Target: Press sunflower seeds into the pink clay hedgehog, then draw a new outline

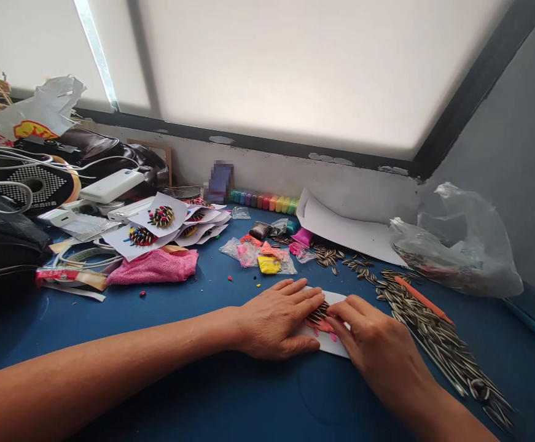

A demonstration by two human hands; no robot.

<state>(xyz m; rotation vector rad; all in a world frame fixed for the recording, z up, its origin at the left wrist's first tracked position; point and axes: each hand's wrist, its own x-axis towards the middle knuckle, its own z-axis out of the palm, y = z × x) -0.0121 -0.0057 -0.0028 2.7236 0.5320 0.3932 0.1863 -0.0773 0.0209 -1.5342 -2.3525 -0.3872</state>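
My left hand (pixel 282 319) lies flat with its fingers stretched out, holding down a piece of white paper (pixel 337 347) on the table. On this paper is a patch of pink clay (pixel 326 326) with striped sunflower seeds (pixel 316 315) stuck into it in rows. Small pink clay bits sit at its lower edge. My right hand (pixel 372 334) has thumb and fingertips pinched together at the right side of the clay. Whatever sits between those fingertips is too small and hidden to make out. Both hands cover parts of the paper.
Loose sunflower seeds (pixel 437 334) spread at the right beside an orange stick (pixel 424 300) and a plastic bag (pixel 465 245). Bagged clay (pixel 269 264) lies ahead. At left are finished-looking seed-and-clay papers (pixel 162 216), a pink cloth (pixel 156 267) and a white power bank (pixel 113 185).
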